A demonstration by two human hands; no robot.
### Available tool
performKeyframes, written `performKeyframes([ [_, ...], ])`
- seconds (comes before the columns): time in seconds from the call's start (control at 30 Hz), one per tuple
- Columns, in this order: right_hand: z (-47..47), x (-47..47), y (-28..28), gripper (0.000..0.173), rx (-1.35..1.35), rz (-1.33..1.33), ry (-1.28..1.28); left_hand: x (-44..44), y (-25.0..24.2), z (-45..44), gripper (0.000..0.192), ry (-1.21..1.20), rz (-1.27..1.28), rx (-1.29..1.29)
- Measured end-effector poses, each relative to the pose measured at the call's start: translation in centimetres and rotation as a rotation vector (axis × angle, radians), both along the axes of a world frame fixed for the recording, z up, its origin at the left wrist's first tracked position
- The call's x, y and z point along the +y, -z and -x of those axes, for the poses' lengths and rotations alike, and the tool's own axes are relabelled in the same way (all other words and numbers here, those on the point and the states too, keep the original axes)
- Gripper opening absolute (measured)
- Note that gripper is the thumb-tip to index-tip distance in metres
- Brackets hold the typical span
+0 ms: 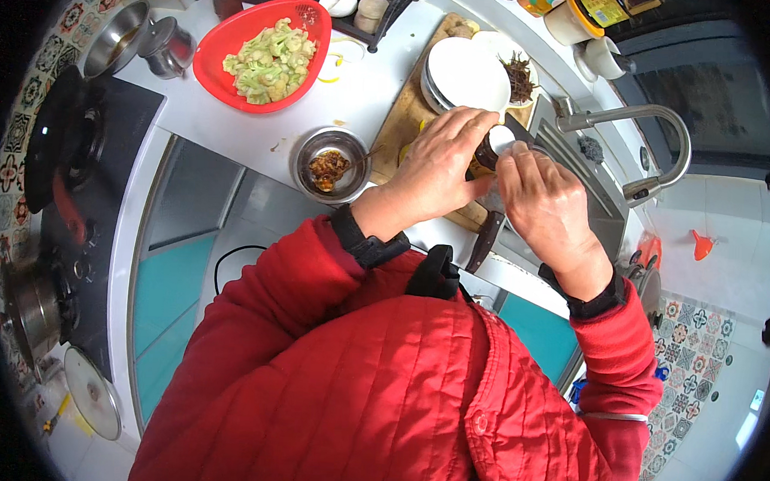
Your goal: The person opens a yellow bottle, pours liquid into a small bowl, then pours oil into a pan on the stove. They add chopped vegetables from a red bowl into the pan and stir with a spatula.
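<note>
My left hand reaches over the wooden cutting board, its fingers beside a small dark jar with a white top. Close on the jar's right, my right hand has its fingertips bent together at the white top. How firmly either hand grips the jar is partly hidden. Below the hands lies a knife with a dark handle. White bowls are stacked on the board. A metal bowl to the left holds a brown sauce and a utensil.
A red plastic basket holds cauliflower florets. Dark dried strips lie on a white plate behind the bowls. The sink with its curved faucet is at the right. At the left are the stove, a wok and a pot.
</note>
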State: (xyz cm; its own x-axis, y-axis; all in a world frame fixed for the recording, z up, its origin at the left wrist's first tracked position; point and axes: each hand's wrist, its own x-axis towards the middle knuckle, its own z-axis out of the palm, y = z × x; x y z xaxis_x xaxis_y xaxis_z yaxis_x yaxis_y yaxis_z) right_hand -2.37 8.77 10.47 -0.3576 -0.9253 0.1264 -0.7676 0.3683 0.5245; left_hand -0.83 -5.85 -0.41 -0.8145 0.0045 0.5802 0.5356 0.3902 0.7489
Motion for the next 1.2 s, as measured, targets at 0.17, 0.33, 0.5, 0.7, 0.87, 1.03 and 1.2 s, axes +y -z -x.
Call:
performKeyframes([
  [0.17,1.3,0.1,-1.0,0.012,-0.072,-0.087,-0.05,-0.1,-0.1,-0.1,0.069,-0.007,0.013,-0.006],
  [0.33,3.0,1.2,-1.3,0.011,-0.51,0.296,0.248,-0.4,-0.4,-0.2,0.067,-0.012,0.025,-0.014],
  [0.5,1.5,1.9,-0.4,0.021,-0.429,0.401,0.116,-0.5,-0.3,-0.2,0.067,-0.006,0.026,-0.005],
  [0.7,0.7,1.6,-0.7,0.022,-0.316,0.269,0.121,-0.4,-0.1,0.0,0.069,0.001,0.035,-0.009],
  [0.87,0.5,0.2,-1.9,0.018,-0.179,0.041,0.049,-0.4,-0.1,0.0,0.069,0.009,0.027,-0.01],
  [1.03,0.9,-0.7,-2.2,0.011,-0.141,-0.174,-0.022,-0.7,-0.3,0.1,0.073,0.046,0.016,-0.024],
  [1.2,3.8,-0.1,-3.0,0.014,0.022,-0.181,0.134,-0.6,-0.3,-0.3,0.07,0.052,0.037,-0.056],
])
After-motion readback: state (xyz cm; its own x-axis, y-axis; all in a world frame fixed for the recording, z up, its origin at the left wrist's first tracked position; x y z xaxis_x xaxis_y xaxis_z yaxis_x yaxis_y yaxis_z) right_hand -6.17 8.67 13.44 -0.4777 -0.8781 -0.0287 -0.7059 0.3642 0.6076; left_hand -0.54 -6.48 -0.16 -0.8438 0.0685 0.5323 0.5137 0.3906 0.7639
